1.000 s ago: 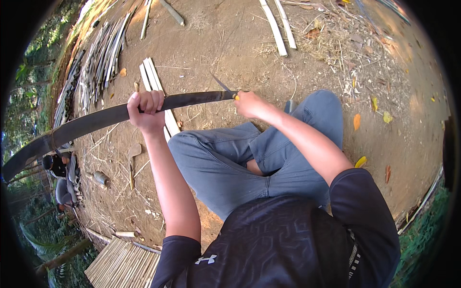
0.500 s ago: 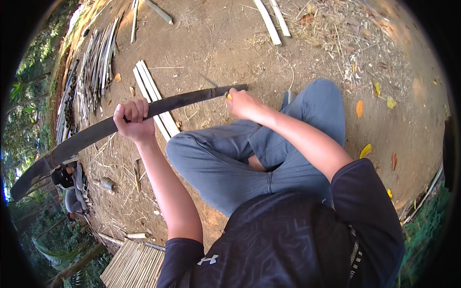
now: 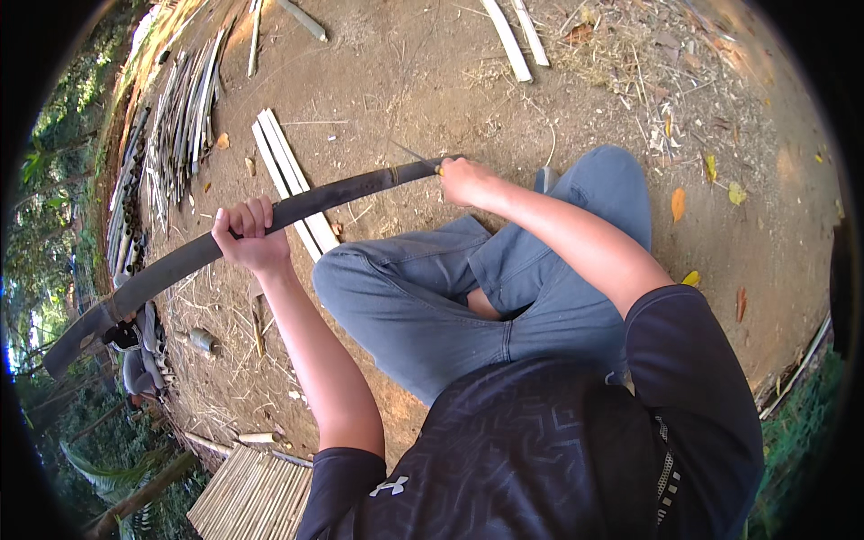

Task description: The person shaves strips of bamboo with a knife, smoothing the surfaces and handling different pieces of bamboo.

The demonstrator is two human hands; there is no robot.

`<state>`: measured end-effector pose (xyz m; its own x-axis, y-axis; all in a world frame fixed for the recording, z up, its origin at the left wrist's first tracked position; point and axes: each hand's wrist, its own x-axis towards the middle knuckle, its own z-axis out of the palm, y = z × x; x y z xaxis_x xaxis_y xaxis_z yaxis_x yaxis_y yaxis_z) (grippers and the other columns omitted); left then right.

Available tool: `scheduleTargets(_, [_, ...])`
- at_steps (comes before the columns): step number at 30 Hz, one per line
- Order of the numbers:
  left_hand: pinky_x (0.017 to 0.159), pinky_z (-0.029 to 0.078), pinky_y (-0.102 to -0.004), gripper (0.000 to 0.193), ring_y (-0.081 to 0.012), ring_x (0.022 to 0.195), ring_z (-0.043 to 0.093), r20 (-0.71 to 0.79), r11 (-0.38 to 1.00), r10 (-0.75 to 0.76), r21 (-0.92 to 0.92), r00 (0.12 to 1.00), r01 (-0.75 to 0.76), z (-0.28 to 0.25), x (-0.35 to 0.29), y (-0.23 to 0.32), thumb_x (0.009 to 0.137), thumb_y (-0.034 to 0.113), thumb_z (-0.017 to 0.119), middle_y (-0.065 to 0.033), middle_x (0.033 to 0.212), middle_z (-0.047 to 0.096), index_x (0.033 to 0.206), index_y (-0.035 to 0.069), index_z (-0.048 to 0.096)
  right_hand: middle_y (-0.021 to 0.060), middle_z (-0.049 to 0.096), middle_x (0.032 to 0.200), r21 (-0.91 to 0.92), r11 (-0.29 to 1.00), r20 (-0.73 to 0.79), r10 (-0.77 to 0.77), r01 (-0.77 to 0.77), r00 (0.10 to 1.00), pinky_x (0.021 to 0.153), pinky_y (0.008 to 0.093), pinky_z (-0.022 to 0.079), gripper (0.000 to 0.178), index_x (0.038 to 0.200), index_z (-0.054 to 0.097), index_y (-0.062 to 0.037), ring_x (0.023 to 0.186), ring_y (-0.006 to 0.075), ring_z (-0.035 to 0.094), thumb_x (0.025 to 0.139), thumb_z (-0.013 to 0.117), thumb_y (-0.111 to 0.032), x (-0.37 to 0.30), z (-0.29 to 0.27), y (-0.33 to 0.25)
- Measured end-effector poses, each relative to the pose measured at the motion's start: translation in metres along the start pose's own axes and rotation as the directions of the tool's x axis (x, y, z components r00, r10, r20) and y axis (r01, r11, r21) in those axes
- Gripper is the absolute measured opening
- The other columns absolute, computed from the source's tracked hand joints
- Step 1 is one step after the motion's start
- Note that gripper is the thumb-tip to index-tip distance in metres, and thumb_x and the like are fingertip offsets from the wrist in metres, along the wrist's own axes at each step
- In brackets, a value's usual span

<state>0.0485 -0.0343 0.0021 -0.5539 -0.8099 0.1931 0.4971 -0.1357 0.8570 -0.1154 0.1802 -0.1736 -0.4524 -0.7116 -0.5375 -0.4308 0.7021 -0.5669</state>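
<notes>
A long, dark split-bamboo strip runs slantwise from the lower left up to the middle of the head view. My left hand is closed round it, left of its middle, thumb up. Near its far right end, my right hand is closed on a small knife. The knife's thin blade points up and left, and a bit of yellow handle shows at my fingers. Most of that handle is hidden in the hand. The strip's right tip lies behind or against this hand.
Pale split strips lie beyond the bamboo, and two more pale strips farther off. A pile of thin poles is at the left. A person crouches there. A slatted bamboo panel is at lower left.
The bamboo strip's left end has shifted slightly right and its slant has altered a little. My right hand and the knife have moved a short way right, toward the strip's end.
</notes>
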Motion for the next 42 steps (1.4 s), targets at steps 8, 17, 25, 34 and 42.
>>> scheduleTargets(8, [0.050, 0.024, -0.0280, 0.044, -0.0088, 0.045, 0.019, 0.053, 1.000, -0.027, 0.014, 0.998, 0.027, 0.012, 0.009, -0.001, 0.093, 0.025, 0.051, 0.0050, 0.050, 0.020, 0.059, 0.019, 0.024, 0.0194, 0.070, 0.100, -0.175, 0.984, 0.124, 0.049, -0.027, 0.991, 0.071, 0.0403, 0.058, 0.032, 0.125, 0.057, 0.0035, 0.085, 0.0285, 0.071, 0.100, 0.050, -0.015, 0.017, -0.007, 0.030])
scheduleTargets(17, [0.049, 0.024, -0.0284, 0.044, -0.0090, 0.045, 0.019, 0.215, 0.998, -0.047, 0.044, 0.975, 0.038, 0.030, 0.010, 0.001, 0.093, 0.025, 0.050, 0.0048, 0.049, 0.021, 0.058, 0.018, 0.024, 0.0187, 0.067, 0.126, -0.115, 0.980, 0.085, 0.174, -0.164, 0.981, 0.095, 0.0415, 0.055, 0.037, 0.125, 0.066, -0.0006, 0.112, 0.0320, 0.068, 0.090, 0.057, -0.012, 0.022, -0.005, 0.043])
scheduleTargets(25, [0.050, 0.024, -0.0281, 0.043, -0.0092, 0.046, 0.019, 0.181, 0.999, -0.037, 0.044, 0.983, 0.029, 0.039, 0.010, -0.001, 0.092, 0.025, 0.050, 0.0047, 0.050, 0.021, 0.058, 0.018, 0.024, 0.0260, 0.067, 0.120, -0.104, 0.987, 0.001, 0.121, -0.120, 0.993, 0.093, 0.0457, 0.055, 0.035, 0.117, 0.067, 0.0026, 0.110, 0.0368, 0.068, 0.090, 0.057, -0.017, 0.032, 0.022, 0.059])
scheduleTargets(34, [0.051, 0.025, -0.0289, 0.044, -0.0095, 0.045, 0.020, 0.194, 0.997, -0.076, 0.014, 0.978, 0.075, 0.029, 0.005, 0.001, 0.093, 0.025, 0.049, 0.0037, 0.049, 0.022, 0.057, 0.017, 0.024, 0.0207, 0.067, 0.125, 0.055, 0.943, -0.101, 0.331, -0.327, 0.938, 0.096, 0.0449, 0.054, 0.036, 0.125, 0.063, -0.0011, 0.117, 0.0359, 0.065, 0.094, 0.057, -0.018, 0.029, 0.025, 0.067])
scheduleTargets(42, [0.051, 0.026, -0.0309, 0.043, -0.0108, 0.046, 0.021, 0.239, 0.997, -0.076, -0.007, 0.968, 0.080, 0.017, -0.003, 0.006, 0.093, 0.025, 0.048, 0.0033, 0.048, 0.022, 0.058, 0.016, 0.026, 0.0237, 0.069, 0.108, 0.173, 0.985, -0.045, -0.023, 0.030, 0.999, 0.091, 0.0497, 0.051, 0.038, 0.117, 0.061, -0.0007, 0.105, 0.0400, 0.066, 0.101, 0.054, -0.034, -0.025, -0.028, -0.009])
